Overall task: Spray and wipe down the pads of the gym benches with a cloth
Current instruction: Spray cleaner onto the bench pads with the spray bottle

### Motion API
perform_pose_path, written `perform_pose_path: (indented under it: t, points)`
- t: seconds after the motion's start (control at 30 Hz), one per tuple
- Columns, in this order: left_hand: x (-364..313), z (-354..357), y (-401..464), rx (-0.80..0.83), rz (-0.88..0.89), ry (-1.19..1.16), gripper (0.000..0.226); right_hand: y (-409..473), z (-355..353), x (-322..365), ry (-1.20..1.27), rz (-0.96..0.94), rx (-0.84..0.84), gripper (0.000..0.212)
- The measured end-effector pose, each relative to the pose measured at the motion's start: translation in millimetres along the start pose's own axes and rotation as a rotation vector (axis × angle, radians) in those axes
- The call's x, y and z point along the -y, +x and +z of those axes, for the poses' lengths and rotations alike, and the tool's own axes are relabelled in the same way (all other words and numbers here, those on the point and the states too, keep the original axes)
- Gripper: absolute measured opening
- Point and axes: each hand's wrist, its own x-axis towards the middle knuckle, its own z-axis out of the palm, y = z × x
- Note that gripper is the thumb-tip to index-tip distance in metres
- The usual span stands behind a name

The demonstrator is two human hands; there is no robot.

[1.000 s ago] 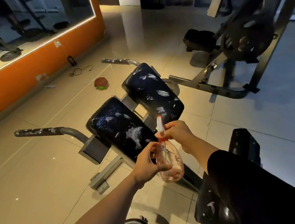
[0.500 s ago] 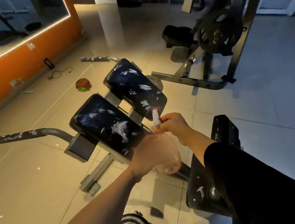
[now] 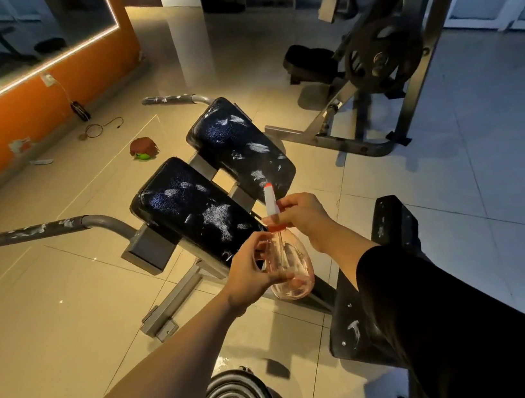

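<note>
The spray bottle [image 3: 289, 267] is still gripped by the left hand [image 3: 251, 276] while its nozzle head is pinched by the right hand [image 3: 304, 215], so spraying of the pads [image 3: 195, 208] seems not yet begun.

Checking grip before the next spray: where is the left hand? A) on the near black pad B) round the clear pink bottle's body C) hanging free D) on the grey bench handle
B: the left hand curls round the clear pink spray bottle, while the right hand holds its top.
</note>
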Motion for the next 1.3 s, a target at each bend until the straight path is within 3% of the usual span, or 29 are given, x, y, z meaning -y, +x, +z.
perform_pose_path:
  t: [0.27,0.5,0.63,0.8,0.87,1.3]
  points:
    - [-23.7,-38.5,-3.0,-0.089,0.089,-0.017,0.061,5.0,29.4,45.9,0.003,-0.109,0.0,0.025]
    - [-24.2,-70.1,-16.9,-0.109,0.09,-0.01,0.067,0.2,61.2,62.4,-0.016,-0.127,0.001,0.039]
    - [-16.6,-83.5,-35.5,-0.105,0.075,-0.018,0.064,-6.9,80.9,58.5,-0.044,-0.104,0.039,0.033]
    - [4.3,-96.0,-65.6,-0.109,0.07,0.021,0.061,-26.0,107.0,43.8,-0.041,-0.043,0.05,0.044]
    - [15.3,-101.8,-78.0,-0.091,0.067,0.008,0.062,-36.8,118.5,37.8,-0.058,-0.028,0.053,0.035]
    - [78.5,-141.1,-160.2,0.026,0.097,-0.038,0.066,-106.9,201.6,-2.3,-0.078,0.038,-0.045,0.033]
